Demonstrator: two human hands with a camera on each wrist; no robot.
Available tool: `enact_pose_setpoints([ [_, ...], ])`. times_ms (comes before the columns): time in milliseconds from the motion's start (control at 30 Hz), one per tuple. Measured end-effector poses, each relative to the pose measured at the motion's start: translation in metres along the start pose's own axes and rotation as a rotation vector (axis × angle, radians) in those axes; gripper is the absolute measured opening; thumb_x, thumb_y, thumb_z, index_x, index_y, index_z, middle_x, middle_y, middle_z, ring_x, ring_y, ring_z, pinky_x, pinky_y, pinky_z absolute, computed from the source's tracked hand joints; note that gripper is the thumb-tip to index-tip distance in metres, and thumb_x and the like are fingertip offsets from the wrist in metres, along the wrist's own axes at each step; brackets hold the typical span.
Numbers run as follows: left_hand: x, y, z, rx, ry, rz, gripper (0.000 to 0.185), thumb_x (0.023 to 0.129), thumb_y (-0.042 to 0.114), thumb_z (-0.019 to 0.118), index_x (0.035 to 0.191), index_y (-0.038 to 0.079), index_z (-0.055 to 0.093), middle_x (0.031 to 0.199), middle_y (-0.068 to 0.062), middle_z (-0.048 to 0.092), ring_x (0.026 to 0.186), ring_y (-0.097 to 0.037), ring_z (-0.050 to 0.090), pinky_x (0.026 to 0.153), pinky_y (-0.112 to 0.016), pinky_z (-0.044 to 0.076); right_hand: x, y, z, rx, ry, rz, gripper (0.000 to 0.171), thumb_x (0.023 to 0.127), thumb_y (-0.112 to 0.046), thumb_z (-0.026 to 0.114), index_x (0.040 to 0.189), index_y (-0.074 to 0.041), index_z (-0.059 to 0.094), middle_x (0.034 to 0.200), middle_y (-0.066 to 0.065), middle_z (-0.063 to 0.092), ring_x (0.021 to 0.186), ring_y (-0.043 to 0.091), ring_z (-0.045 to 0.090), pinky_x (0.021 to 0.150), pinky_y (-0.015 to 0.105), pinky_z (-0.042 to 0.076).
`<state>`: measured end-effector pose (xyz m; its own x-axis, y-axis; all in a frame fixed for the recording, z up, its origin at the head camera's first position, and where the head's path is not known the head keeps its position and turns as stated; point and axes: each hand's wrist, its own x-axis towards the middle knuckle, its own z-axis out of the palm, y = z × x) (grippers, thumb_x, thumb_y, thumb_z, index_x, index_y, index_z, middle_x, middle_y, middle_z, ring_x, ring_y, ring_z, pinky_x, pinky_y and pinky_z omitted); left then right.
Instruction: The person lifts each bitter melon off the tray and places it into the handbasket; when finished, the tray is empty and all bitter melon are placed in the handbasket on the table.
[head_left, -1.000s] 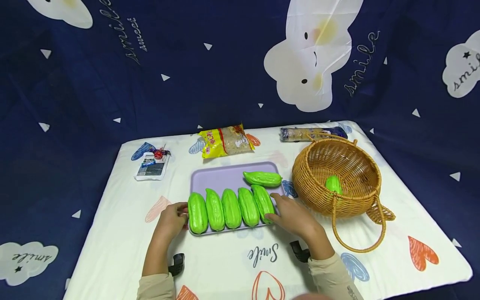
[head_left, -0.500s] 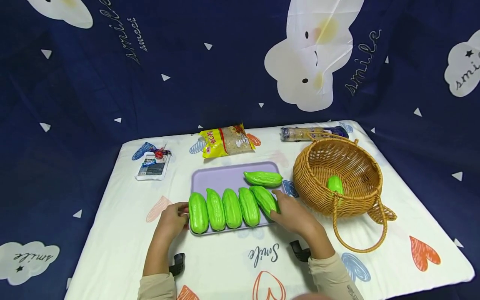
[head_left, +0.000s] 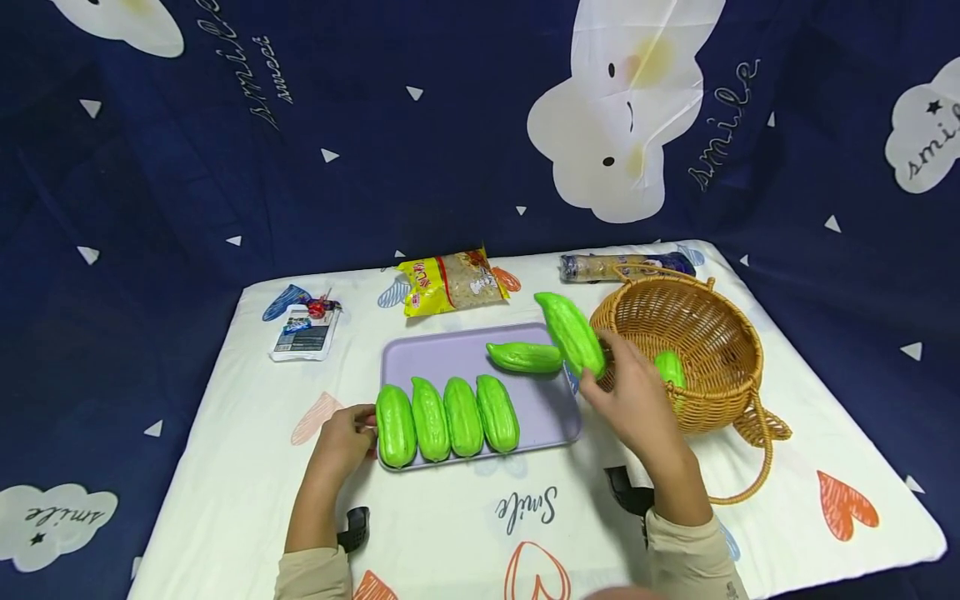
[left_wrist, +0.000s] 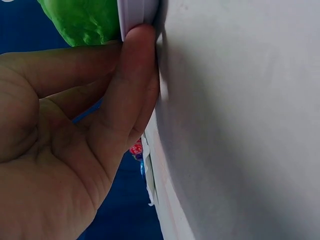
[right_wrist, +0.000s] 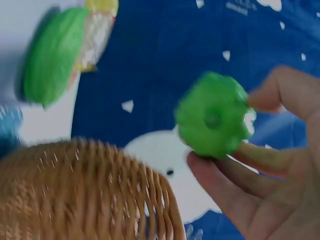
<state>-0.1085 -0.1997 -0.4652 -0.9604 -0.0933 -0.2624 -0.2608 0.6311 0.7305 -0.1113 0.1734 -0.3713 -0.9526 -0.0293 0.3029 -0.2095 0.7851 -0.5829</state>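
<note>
My right hand [head_left: 637,396] holds a bright green, ridged bitter melon [head_left: 572,335] above the right side of the lilac tray [head_left: 551,417], beside the wicker basket [head_left: 633,367]. Seen end-on in the right wrist view, the bitter melon [right_wrist: 212,117] sits between thumb and fingers. Several more bitter melons [head_left: 463,418] stand in a row along the tray's near side, and another bitter melon [head_left: 525,357] lies crosswise at the back right. At the tray's left edge, my left hand [head_left: 345,437] pinches the rim, its fingertips against the tray wall [left_wrist: 137,15]. One bitter melon [head_left: 670,367] is inside the basket.
Behind the tray lies a yellow food packet [head_left: 453,283]. A long clear packet [head_left: 622,267] lies at the back right, behind the basket. White packaging [head_left: 303,333] with a small red item on it is at the back left. The basket's handle [head_left: 757,479] hangs forward onto the cloth.
My right hand has lifted the rightmost bitter melon out of the row and moved it up and right, toward the basket. The left hand stays at the tray's edge.
</note>
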Motion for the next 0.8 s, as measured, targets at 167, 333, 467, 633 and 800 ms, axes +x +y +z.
enact_pose_setpoints([
  [167, 0.001, 0.0, 0.0, -0.002, 0.005, 0.007, 0.04, 0.087, -0.004, 0.051, 0.126, -0.009, 0.058, 0.103, -0.019, 0.066, 0.064, -0.015, 0.064, 0.06, -0.027, 0.052, 0.008, 0.013, -0.015, -0.025, 0.298, 0.047, 0.052, 0.08, -0.013, 0.065, 0.13, 0.003, 0.056, 0.111, 0.023, 0.061, 0.094, 0.039, 0.06, 0.081, 0.052, 0.048],
  [333, 0.0, 0.0, 0.0, -0.002, -0.003, -0.008, 0.039, 0.088, -0.004, 0.051, 0.127, -0.008, 0.057, 0.103, -0.019, 0.065, 0.065, -0.015, 0.064, 0.059, -0.028, 0.051, 0.011, 0.029, -0.021, -0.086, 0.373, 0.142, 0.051, 0.082, -0.013, 0.064, 0.129, 0.003, 0.057, 0.11, 0.026, 0.061, 0.095, 0.042, 0.058, 0.081, 0.056, 0.047],
  [467, -0.001, 0.001, 0.0, -0.001, -0.008, -0.013, 0.039, 0.089, -0.004, 0.051, 0.127, -0.008, 0.057, 0.104, -0.019, 0.065, 0.065, -0.015, 0.063, 0.059, -0.028, 0.051, 0.011, 0.036, -0.022, -0.148, 0.296, 0.215, 0.051, 0.084, -0.016, 0.062, 0.131, 0.004, 0.056, 0.113, 0.028, 0.06, 0.098, 0.046, 0.057, 0.082, 0.059, 0.047],
  [633, 0.0, 0.0, 0.0, 0.007, -0.007, -0.005, 0.039, 0.089, -0.004, 0.051, 0.127, -0.008, 0.057, 0.103, -0.018, 0.065, 0.065, -0.015, 0.063, 0.06, -0.028, 0.051, 0.01, 0.044, -0.019, -0.193, 0.227, 0.26, 0.051, 0.084, -0.019, 0.06, 0.128, 0.005, 0.056, 0.109, 0.028, 0.06, 0.094, 0.047, 0.057, 0.079, 0.059, 0.044],
  [800, 0.0, 0.0, 0.0, 0.006, -0.011, -0.015, 0.039, 0.089, -0.004, 0.051, 0.127, -0.008, 0.057, 0.103, -0.019, 0.065, 0.066, -0.016, 0.063, 0.06, -0.028, 0.051, 0.011, 0.046, -0.018, -0.191, 0.22, 0.26, 0.051, 0.083, -0.02, 0.06, 0.126, 0.007, 0.057, 0.107, 0.028, 0.06, 0.094, 0.048, 0.057, 0.081, 0.059, 0.043],
])
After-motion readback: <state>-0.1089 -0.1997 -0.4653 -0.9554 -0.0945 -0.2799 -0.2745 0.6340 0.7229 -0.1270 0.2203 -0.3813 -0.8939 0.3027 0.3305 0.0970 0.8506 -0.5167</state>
